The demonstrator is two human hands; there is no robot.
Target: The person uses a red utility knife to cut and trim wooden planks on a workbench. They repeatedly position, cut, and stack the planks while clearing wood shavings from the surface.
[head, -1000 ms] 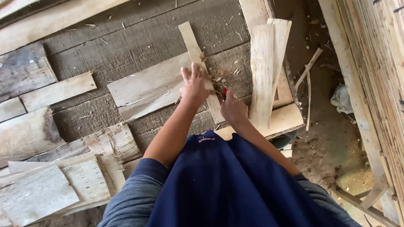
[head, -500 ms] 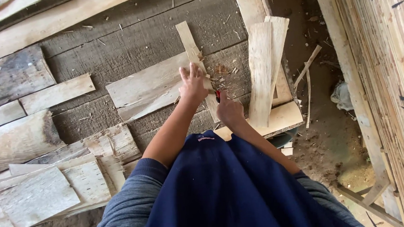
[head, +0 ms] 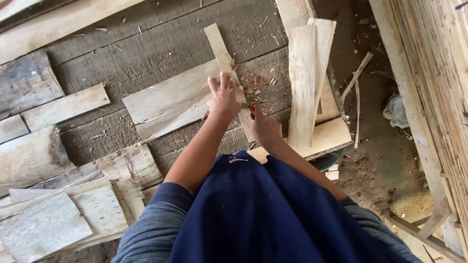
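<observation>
Narrow wood strip (head: pixel 224 62) lies slanted on the dark plank bench, left hand (head: pixel 224 97) flat on its lower part, fingers spread. Right hand (head: pixel 266 130) sits just beside, clenched round a red-handled tool (head: pixel 253 112). A wide veneer sheet (head: pixel 171 100) lies left, pale slats (head: pixel 303 85) right.

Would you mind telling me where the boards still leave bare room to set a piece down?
The dark planks above the wide pale sheet lie bare. It is crowded around the left hand and right hand, and in the veneer pile lower left.
</observation>
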